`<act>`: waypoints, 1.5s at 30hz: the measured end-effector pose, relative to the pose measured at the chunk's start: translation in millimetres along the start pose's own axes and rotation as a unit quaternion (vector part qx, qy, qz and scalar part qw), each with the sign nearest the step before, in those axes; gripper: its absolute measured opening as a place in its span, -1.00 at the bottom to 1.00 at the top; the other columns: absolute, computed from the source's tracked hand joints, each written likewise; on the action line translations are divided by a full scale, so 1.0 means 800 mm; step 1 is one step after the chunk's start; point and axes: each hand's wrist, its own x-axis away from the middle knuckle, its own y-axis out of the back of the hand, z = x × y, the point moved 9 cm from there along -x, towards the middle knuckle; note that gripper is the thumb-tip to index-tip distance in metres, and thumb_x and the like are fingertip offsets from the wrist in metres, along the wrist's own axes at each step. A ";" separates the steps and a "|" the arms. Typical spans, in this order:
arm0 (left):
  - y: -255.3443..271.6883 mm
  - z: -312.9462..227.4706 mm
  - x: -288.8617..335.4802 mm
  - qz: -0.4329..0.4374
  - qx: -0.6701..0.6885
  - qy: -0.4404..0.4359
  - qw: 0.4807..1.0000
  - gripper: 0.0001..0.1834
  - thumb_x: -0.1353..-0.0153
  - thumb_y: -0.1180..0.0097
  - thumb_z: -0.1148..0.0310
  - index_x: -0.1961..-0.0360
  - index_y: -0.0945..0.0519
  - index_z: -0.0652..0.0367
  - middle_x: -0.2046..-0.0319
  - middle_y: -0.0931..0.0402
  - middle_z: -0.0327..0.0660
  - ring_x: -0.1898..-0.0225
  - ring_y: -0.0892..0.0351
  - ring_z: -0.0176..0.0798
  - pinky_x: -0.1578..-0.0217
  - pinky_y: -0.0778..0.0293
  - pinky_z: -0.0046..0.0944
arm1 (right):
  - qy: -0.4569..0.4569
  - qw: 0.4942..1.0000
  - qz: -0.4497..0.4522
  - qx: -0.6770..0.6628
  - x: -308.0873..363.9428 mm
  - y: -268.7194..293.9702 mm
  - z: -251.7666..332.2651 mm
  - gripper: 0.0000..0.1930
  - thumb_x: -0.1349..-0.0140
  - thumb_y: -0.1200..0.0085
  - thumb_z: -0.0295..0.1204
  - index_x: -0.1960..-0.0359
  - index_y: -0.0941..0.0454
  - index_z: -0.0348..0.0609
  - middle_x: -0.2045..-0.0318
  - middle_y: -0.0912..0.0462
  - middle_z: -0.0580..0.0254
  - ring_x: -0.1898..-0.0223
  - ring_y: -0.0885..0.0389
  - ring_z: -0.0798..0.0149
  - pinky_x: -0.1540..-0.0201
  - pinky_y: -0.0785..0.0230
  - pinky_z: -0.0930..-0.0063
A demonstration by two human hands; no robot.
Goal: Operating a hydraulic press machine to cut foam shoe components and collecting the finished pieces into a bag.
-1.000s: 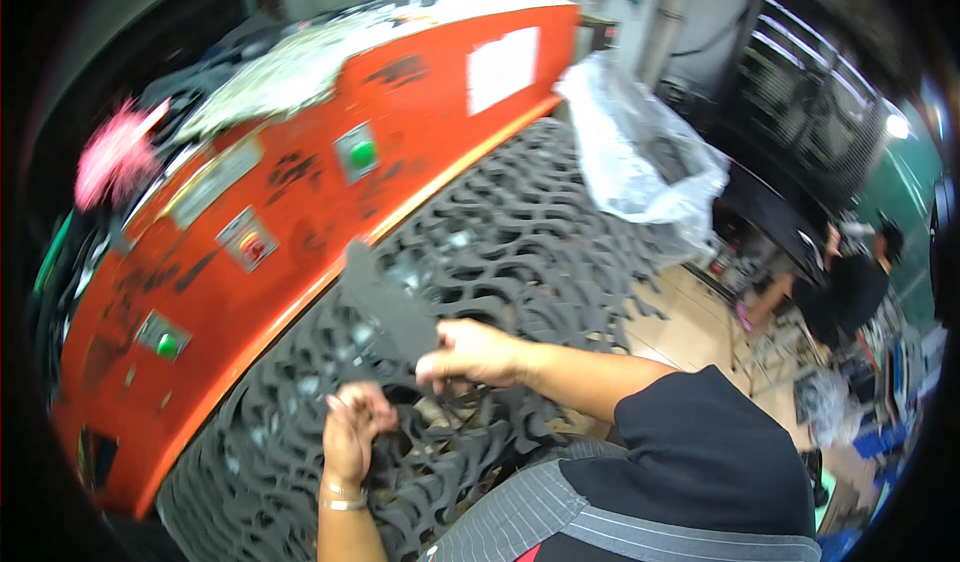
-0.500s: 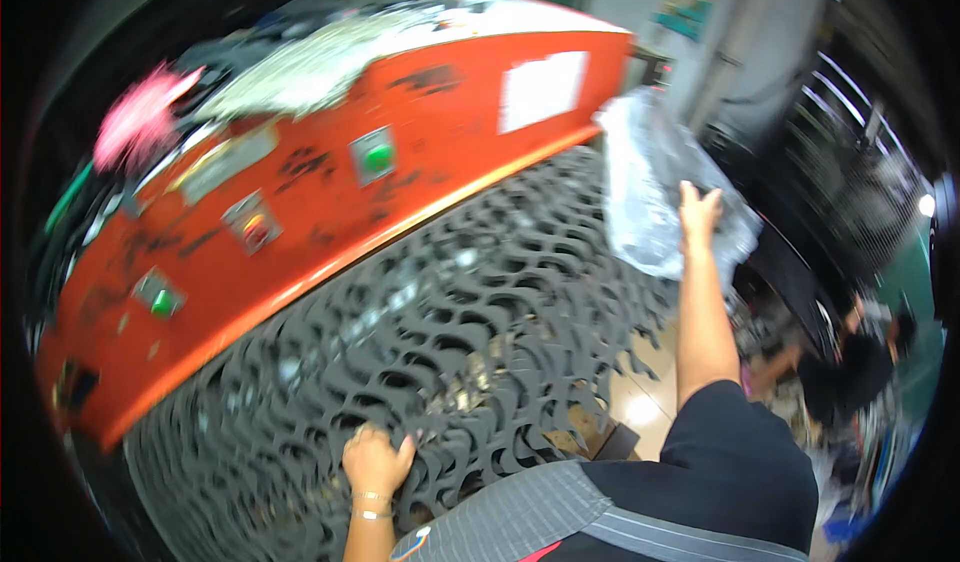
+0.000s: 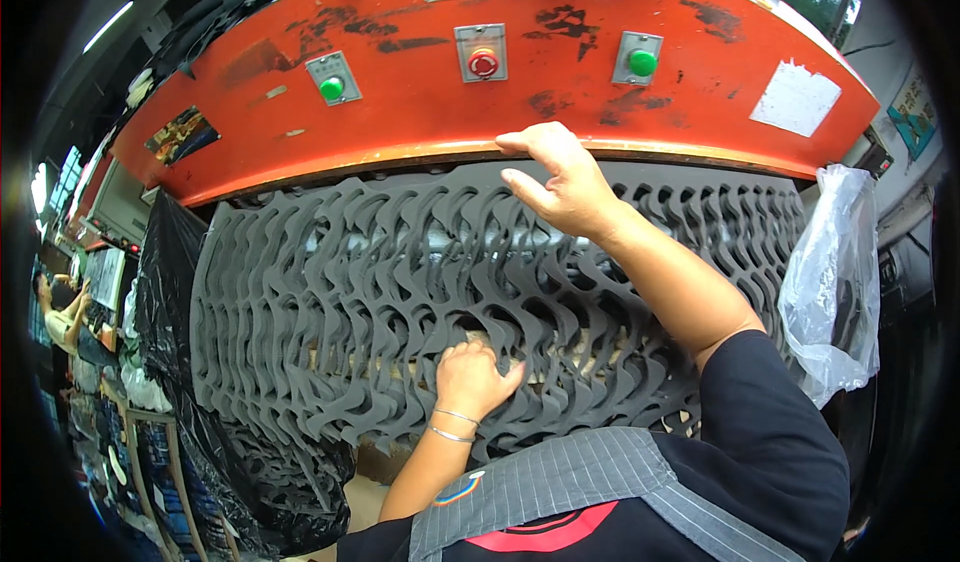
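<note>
A broad dark grey foam-like sheet (image 3: 400,312), cut through with rows of wavy holes, lies before me in what look like stacked layers. My left hand (image 3: 472,380) rests on its near part, thumb held apart, fingertips bent down at the cut-outs and partly hidden. Over the far part of the sheet my right hand (image 3: 565,182) is raised, fingers and thumb apart, holding nothing. A clear plastic bag (image 3: 830,282) hangs over the sheet's right end, apart from both hands.
Behind the sheet runs a red machine front (image 3: 400,62) with a red push button (image 3: 483,62) and two green ones, (image 3: 642,62) the right-hand one. A black plastic bag (image 3: 170,302) drapes along the left. A person (image 3: 65,312) works at far left.
My view has swung left. My right hand has left the clear plastic bag and come over the sheet's middle. My left hand stays on the sheet.
</note>
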 end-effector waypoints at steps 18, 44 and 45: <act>0.029 0.364 -0.255 -0.070 -0.015 0.274 0.959 -0.28 -0.24 0.11 0.35 -0.37 0.05 0.32 -0.20 -0.34 0.06 -0.22 -0.34 -0.04 -0.27 -0.12 -0.04 | 0.006 0.947 0.315 0.065 -0.034 -0.382 -0.165 -0.49 -0.06 -0.21 -0.26 -0.09 -0.46 -0.04 0.08 -0.53 0.09 -0.01 -0.42 0.03 -0.10 -0.33 0.22; 0.150 0.102 -0.214 -0.067 0.272 -0.034 0.959 -0.48 -0.09 -0.25 -0.05 0.45 -0.47 0.27 0.51 -0.51 -0.01 0.49 -0.49 -0.02 0.42 -0.43 -0.22 | -0.191 0.890 0.331 -0.251 0.041 -0.129 -0.058 -0.72 0.01 -0.26 -0.28 0.28 -0.64 -0.15 0.16 -0.36 0.01 0.04 -0.36 0.06 -0.06 -0.27 0.27; 0.156 0.118 -0.212 -0.042 0.268 0.014 0.962 -0.42 0.04 -0.35 -0.11 0.45 -0.47 0.25 0.50 -0.53 -0.03 0.49 -0.52 -0.11 0.41 -0.44 -0.23 | -0.191 0.896 0.354 -0.186 0.033 -0.113 -0.068 -0.72 0.02 -0.25 -0.28 0.30 -0.64 -0.17 0.19 -0.36 0.03 0.07 -0.38 0.08 -0.04 -0.28 0.30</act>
